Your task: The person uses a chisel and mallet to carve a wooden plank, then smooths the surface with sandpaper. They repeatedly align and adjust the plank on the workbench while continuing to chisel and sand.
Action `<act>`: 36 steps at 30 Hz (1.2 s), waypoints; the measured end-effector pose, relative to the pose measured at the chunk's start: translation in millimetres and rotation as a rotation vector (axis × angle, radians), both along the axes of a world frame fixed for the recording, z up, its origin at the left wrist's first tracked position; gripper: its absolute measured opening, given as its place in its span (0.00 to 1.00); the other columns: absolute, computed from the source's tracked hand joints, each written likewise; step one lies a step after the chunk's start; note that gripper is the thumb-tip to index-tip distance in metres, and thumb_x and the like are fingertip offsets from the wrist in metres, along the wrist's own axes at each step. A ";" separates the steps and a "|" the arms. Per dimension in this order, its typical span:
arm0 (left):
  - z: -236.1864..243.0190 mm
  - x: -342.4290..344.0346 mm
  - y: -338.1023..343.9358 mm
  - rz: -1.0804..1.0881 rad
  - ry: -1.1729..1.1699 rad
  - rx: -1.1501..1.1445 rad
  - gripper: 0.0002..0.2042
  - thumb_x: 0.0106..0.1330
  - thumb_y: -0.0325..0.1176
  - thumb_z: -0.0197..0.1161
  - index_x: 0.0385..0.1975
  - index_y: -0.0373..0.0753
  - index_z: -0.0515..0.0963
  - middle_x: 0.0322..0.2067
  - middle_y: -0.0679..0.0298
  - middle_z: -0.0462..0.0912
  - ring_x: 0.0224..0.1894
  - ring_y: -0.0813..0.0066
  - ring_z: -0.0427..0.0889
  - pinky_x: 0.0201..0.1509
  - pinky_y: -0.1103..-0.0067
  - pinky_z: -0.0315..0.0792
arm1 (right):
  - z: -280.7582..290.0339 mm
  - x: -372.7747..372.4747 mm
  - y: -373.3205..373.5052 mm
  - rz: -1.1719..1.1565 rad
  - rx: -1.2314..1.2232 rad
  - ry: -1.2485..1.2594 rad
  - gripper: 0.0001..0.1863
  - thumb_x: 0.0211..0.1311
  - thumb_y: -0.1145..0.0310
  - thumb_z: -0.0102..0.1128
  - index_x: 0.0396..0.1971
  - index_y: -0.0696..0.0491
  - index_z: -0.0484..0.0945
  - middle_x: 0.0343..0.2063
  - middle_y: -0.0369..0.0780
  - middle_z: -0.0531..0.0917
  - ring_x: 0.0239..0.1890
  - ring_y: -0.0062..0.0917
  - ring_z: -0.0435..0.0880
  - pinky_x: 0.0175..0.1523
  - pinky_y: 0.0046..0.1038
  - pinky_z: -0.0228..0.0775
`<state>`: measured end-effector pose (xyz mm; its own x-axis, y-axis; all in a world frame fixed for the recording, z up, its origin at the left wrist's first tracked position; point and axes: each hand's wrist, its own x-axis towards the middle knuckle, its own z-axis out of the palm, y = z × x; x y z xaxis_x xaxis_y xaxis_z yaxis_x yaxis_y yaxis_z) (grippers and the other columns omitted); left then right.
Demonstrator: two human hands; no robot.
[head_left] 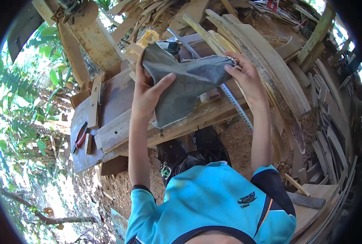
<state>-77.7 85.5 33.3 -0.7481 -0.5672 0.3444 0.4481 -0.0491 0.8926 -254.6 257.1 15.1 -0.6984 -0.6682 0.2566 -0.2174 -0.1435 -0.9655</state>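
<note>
Above the wooden bench (115, 132), head view: grey sheet (185, 79) held up at both sides.
Left hand (149, 90) is part-closed on the sheet's left side, thumb on the near face; right hand (248, 77) pinches its right corner. Step in hand is judged to be holding the sheet opened out; the next move appears to call for steady grips, the material looking pliable. Measuring strip (235, 105) passes behind; pliers (81, 136) lie at left. Dark boxy object (168, 46) sits beyond the sheet; whether it is a container cannot be told.
</note>
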 end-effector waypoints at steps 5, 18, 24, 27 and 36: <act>11.3 21.3 -16.5 0.009 -0.117 -0.118 0.40 0.54 0.18 0.62 0.65 0.42 0.47 0.36 0.61 0.79 0.37 0.77 0.78 0.43 0.80 0.74 | -2.7 13.6 -9.0 0.090 -0.208 -0.113 0.20 0.53 0.77 0.60 0.48 0.61 0.72 0.47 0.40 0.74 0.44 0.18 0.74 0.50 0.18 0.64; 17.2 61.8 -49.7 0.458 -0.326 -0.907 0.13 0.54 0.31 0.66 0.38 0.33 0.78 0.34 0.66 0.81 0.35 0.84 0.76 0.40 0.87 0.69 | 46.6 17.5 -14.8 0.134 0.130 0.522 0.08 0.57 0.69 0.58 0.33 0.57 0.77 0.27 0.32 0.80 0.32 0.15 0.75 0.40 0.21 0.64; 8.8 58.8 -43.6 0.176 -0.224 0.023 0.11 0.64 0.38 0.58 0.33 0.35 0.78 0.28 0.73 0.79 0.29 0.89 0.74 0.34 0.88 0.67 | 26.7 7.4 -47.2 0.203 -0.040 0.399 0.09 0.60 0.68 0.56 0.36 0.57 0.76 0.30 0.33 0.78 0.36 0.14 0.73 0.43 0.18 0.63; -46.0 67.6 -91.0 0.266 -0.561 -0.156 0.12 0.65 0.39 0.56 0.32 0.34 0.76 0.26 0.69 0.78 0.25 0.88 0.73 0.26 0.88 0.67 | -13.5 6.6 -83.7 0.132 0.021 0.364 0.11 0.58 0.66 0.59 0.36 0.57 0.76 0.30 0.37 0.79 0.37 0.16 0.75 0.43 0.21 0.65; -83.1 110.0 -67.9 0.754 -0.743 -1.130 0.19 0.53 0.41 0.65 0.42 0.39 0.75 0.45 0.56 0.72 0.51 0.58 0.69 0.55 0.67 0.62 | -86.5 85.4 -79.0 0.179 0.239 0.992 0.20 0.47 0.69 0.65 0.43 0.54 0.75 0.33 0.39 0.77 0.42 0.35 0.75 0.54 0.34 0.63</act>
<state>32.3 17.6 -49.8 -0.6092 -0.5880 0.5321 -0.4875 0.8069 0.3335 -169.2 178.1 -71.4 -0.1309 -0.8503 0.5097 -0.9251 -0.0801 -0.3711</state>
